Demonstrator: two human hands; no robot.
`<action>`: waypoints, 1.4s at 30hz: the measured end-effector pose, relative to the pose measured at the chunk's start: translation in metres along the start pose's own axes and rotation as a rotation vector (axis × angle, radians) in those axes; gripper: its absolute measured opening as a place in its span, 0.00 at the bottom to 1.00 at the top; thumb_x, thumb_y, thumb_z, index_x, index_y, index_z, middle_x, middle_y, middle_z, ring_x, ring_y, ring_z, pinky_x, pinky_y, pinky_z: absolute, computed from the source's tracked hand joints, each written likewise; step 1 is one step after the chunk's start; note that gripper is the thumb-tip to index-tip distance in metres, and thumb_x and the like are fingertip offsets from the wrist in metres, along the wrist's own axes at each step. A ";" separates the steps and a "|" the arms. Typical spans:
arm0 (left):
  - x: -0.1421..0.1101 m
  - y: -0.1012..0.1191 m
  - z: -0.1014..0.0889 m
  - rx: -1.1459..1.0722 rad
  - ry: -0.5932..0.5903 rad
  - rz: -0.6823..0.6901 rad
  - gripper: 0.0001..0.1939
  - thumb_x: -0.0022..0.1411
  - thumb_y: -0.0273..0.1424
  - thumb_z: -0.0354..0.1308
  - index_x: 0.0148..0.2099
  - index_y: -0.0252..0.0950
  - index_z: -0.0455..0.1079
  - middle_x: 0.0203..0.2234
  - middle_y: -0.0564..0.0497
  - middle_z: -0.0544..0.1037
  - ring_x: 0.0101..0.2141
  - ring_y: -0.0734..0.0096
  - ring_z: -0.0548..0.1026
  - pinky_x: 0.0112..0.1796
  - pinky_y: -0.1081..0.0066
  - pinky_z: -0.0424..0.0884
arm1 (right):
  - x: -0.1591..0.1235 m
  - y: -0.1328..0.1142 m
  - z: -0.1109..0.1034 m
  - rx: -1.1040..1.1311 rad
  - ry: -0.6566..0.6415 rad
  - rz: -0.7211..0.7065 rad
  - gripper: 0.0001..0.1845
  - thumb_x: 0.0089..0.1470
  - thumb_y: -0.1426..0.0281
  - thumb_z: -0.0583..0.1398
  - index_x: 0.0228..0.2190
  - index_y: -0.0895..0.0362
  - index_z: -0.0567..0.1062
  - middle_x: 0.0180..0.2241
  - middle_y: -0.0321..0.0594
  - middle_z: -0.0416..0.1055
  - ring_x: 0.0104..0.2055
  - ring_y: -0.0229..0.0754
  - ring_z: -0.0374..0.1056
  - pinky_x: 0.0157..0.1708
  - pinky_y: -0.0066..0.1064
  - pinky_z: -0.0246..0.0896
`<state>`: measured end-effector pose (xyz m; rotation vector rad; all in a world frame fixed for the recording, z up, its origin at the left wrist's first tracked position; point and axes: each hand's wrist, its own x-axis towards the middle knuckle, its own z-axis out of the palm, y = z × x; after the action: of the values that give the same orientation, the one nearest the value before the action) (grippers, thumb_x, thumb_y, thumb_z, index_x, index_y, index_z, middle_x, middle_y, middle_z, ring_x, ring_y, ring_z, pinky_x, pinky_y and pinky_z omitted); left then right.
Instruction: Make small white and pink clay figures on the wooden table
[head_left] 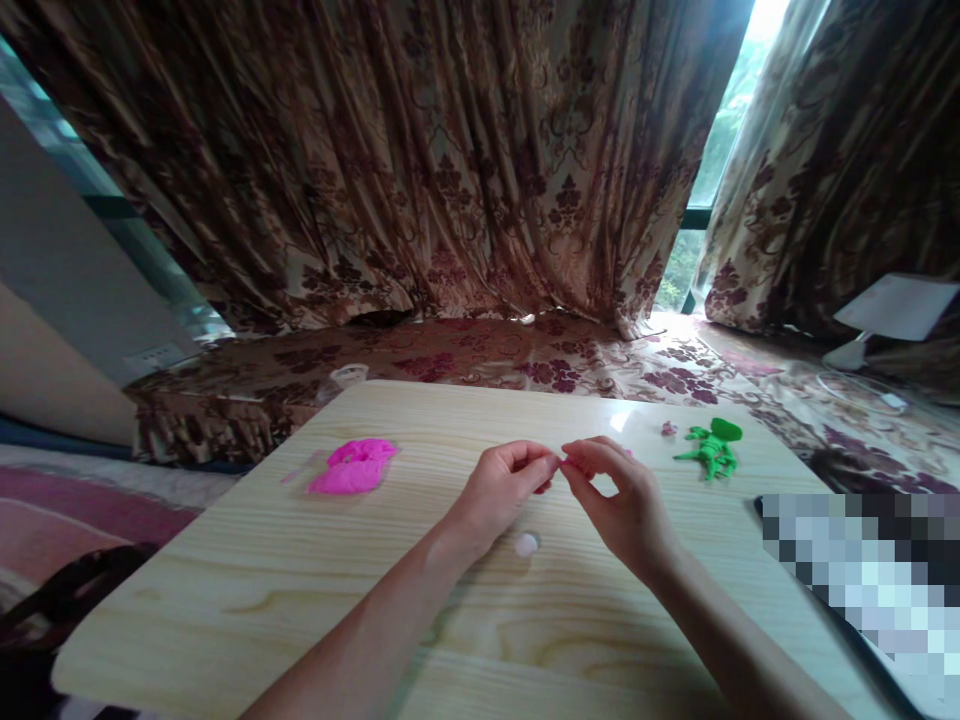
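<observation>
My left hand and my right hand meet over the middle of the table, thumb and forefinger pinched on each. Between their fingertips is a tiny bit of pink modelling clay, mostly hidden by the fingers. A small whitish round piece lies on the table just below my left hand. Behind my right hand a speck of pink shows. A larger mass of bright pink clay, seemingly on clear plastic, lies to the left.
On the right are a green clay-like figure with thin limbs and a small dull-pink lump. A dark-edged device, its surface pixelated, lies at the wooden table's right edge. A lamp stands beyond, near patterned curtains.
</observation>
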<state>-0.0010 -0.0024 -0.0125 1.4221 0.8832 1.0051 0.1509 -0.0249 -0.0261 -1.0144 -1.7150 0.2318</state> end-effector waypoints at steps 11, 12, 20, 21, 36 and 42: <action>-0.001 -0.001 0.000 0.021 -0.002 0.020 0.14 0.55 0.39 0.54 0.33 0.32 0.72 0.23 0.51 0.72 0.28 0.73 0.67 0.32 0.72 0.63 | 0.000 -0.004 -0.003 -0.004 -0.022 -0.022 0.07 0.53 0.75 0.56 0.33 0.54 0.73 0.31 0.39 0.67 0.30 0.37 0.64 0.30 0.30 0.63; -0.001 -0.001 0.000 0.004 0.003 0.010 0.14 0.55 0.38 0.54 0.33 0.33 0.72 0.23 0.51 0.72 0.27 0.74 0.67 0.32 0.72 0.63 | 0.000 -0.004 -0.003 0.004 -0.033 -0.025 0.08 0.53 0.75 0.56 0.33 0.54 0.73 0.32 0.39 0.68 0.31 0.37 0.64 0.31 0.30 0.63; 0.000 -0.001 -0.001 -0.025 -0.002 -0.008 0.12 0.54 0.37 0.55 0.32 0.32 0.72 0.22 0.52 0.71 0.26 0.75 0.67 0.31 0.72 0.62 | 0.002 -0.003 -0.002 0.051 -0.065 -0.003 0.09 0.53 0.77 0.56 0.33 0.54 0.74 0.31 0.38 0.68 0.31 0.37 0.65 0.32 0.30 0.63; 0.000 -0.001 -0.001 -0.012 0.002 -0.002 0.12 0.54 0.37 0.55 0.32 0.32 0.72 0.23 0.52 0.71 0.27 0.75 0.67 0.31 0.72 0.62 | 0.002 -0.002 -0.002 0.050 -0.061 0.004 0.08 0.53 0.77 0.56 0.32 0.54 0.73 0.31 0.38 0.68 0.30 0.37 0.65 0.31 0.30 0.63; -0.004 0.006 0.000 -0.158 -0.095 -0.135 0.11 0.55 0.35 0.54 0.34 0.32 0.73 0.24 0.50 0.73 0.27 0.74 0.68 0.33 0.71 0.63 | 0.000 0.001 0.001 0.078 -0.072 0.033 0.08 0.50 0.76 0.57 0.34 0.55 0.72 0.31 0.37 0.67 0.29 0.36 0.64 0.29 0.29 0.64; -0.002 0.007 -0.001 -0.088 -0.093 -0.056 0.12 0.57 0.35 0.53 0.34 0.32 0.73 0.24 0.50 0.72 0.28 0.74 0.67 0.33 0.71 0.62 | 0.002 -0.001 -0.002 0.063 -0.058 0.008 0.09 0.53 0.75 0.56 0.36 0.54 0.73 0.33 0.40 0.66 0.31 0.37 0.65 0.30 0.30 0.64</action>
<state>-0.0031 -0.0048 -0.0054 1.3518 0.7971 0.9179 0.1522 -0.0246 -0.0238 -0.9766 -1.7454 0.3213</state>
